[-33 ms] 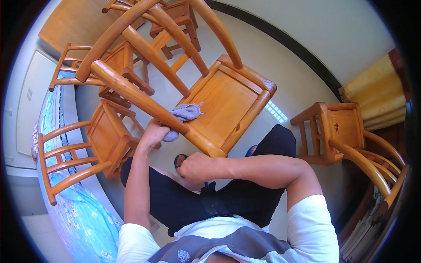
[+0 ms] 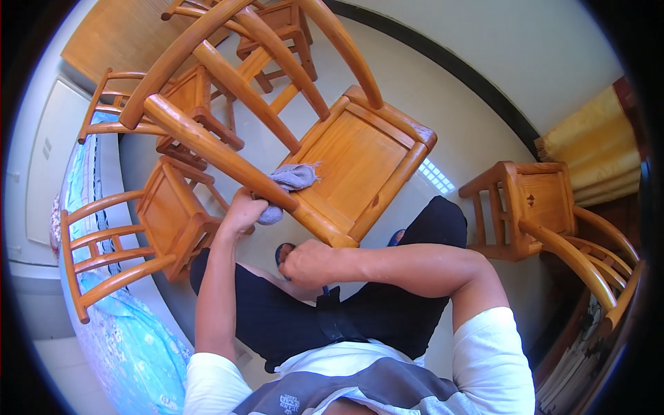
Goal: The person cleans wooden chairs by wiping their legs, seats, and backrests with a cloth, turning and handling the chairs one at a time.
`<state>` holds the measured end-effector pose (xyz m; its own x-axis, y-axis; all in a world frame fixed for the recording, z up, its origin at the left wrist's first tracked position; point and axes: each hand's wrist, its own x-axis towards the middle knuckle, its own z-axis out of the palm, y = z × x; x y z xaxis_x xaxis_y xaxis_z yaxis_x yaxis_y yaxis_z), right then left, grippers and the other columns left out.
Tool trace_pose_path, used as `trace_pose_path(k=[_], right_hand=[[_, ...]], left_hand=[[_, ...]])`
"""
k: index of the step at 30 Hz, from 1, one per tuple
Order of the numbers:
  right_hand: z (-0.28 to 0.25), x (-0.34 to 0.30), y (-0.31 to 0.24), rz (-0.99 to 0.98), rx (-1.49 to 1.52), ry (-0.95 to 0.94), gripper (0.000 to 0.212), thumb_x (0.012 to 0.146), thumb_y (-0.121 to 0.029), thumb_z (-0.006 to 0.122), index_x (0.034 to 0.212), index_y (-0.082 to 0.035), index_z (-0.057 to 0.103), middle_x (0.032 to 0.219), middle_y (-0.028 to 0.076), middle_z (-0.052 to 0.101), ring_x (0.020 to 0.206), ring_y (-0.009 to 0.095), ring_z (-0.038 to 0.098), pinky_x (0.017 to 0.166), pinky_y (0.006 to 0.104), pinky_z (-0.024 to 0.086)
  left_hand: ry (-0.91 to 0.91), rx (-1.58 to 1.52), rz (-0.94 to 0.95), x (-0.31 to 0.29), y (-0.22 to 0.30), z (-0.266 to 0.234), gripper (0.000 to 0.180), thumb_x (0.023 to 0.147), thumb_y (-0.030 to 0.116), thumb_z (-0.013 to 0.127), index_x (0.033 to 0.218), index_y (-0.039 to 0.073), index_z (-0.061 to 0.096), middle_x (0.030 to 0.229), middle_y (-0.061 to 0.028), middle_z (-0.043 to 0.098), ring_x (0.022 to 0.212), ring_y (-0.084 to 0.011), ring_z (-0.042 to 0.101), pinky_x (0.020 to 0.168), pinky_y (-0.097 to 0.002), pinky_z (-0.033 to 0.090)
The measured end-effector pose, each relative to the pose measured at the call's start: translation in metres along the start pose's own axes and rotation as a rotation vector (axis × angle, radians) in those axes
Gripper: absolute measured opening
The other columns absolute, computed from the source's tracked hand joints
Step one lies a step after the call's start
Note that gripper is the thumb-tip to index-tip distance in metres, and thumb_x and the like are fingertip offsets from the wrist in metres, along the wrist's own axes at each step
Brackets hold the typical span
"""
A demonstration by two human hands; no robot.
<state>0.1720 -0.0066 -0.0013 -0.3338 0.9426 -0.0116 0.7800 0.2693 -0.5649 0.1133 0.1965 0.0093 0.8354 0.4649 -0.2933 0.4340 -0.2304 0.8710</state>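
Observation:
A wooden chair with a glossy orange-brown finish stands in front of me, its slatted back rising toward the upper left. My left hand is closed on a grey cloth wrapped around the chair's near back post, close to the seat. One frayed end of the cloth lies over the seat's edge, and the other bulges below the post. Just below the seat's near corner, my right hand is curled into a fist above my lap. Its fingers face away, so what they hold, if anything, is hidden.
Matching chairs stand around: one at left, one at right, and others behind the near chair's back. A bed with blue floral bedding runs along the left. A yellow curtain hangs at right. My knees flank the near chair.

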Motion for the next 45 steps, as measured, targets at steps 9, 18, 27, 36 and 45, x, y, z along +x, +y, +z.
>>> trace_pose_path(k=[9,18,27,36,45], right_hand=[[-0.003,0.009,0.002,0.039,-0.031,0.017,0.018,0.076,-0.015,0.059,0.084,-0.002,0.069,0.079,0.019,0.068,0.076,0.036,0.069,0.064,0.0439,0.055],[0.014,0.018,0.003,-0.029,-0.061,-0.119,0.023,0.08,-0.02,0.056,0.089,-0.006,0.071,0.083,0.017,0.07,0.081,0.036,0.069,0.069,0.0464,0.054],[-0.024,0.012,0.018,0.162,0.092,0.161,0.024,0.081,-0.014,0.059,0.101,-0.007,0.071,0.087,0.016,0.071,0.083,0.034,0.069,0.072,0.0457,0.055],[-0.059,0.032,0.034,0.356,0.507,0.855,0.014,0.089,-0.018,0.065,0.096,-0.006,0.062,0.077,0.011,0.064,0.07,0.023,0.064,0.066,0.036,0.051],[-0.065,0.037,0.048,0.441,0.582,0.823,0.025,0.083,-0.012,0.071,0.097,-0.003,0.053,0.075,0.006,0.056,0.068,0.016,0.057,0.066,0.0313,0.049]], left_hand=[[-0.018,-0.208,-0.027,-0.029,-0.014,0.008,0.054,0.073,-0.004,0.048,0.127,-0.005,0.054,0.112,-0.008,0.063,0.103,-0.0187,0.061,0.094,-0.0283,0.047],[-0.218,-0.511,0.03,-0.053,0.011,-0.017,0.036,0.076,0.0,0.07,0.112,-0.002,0.065,0.103,-0.0046,0.069,0.093,-0.0126,0.064,0.089,-0.0285,0.05],[0.955,0.053,0.663,-0.045,0.039,0.0,0.024,0.091,0.012,0.07,0.109,-0.001,0.06,0.105,-0.0051,0.064,0.097,-0.0129,0.06,0.09,-0.0288,0.046],[0.881,-0.491,0.339,-0.016,0.03,0.001,0.03,0.093,0.007,0.065,0.121,-0.002,0.058,0.112,-0.0066,0.066,0.103,-0.0141,0.06,0.093,-0.0294,0.046],[0.39,-0.191,0.106,-0.02,0.004,-0.01,0.029,0.086,-0.001,0.063,0.114,-0.005,0.062,0.104,-0.0061,0.068,0.095,-0.0122,0.062,0.087,-0.0268,0.049]])
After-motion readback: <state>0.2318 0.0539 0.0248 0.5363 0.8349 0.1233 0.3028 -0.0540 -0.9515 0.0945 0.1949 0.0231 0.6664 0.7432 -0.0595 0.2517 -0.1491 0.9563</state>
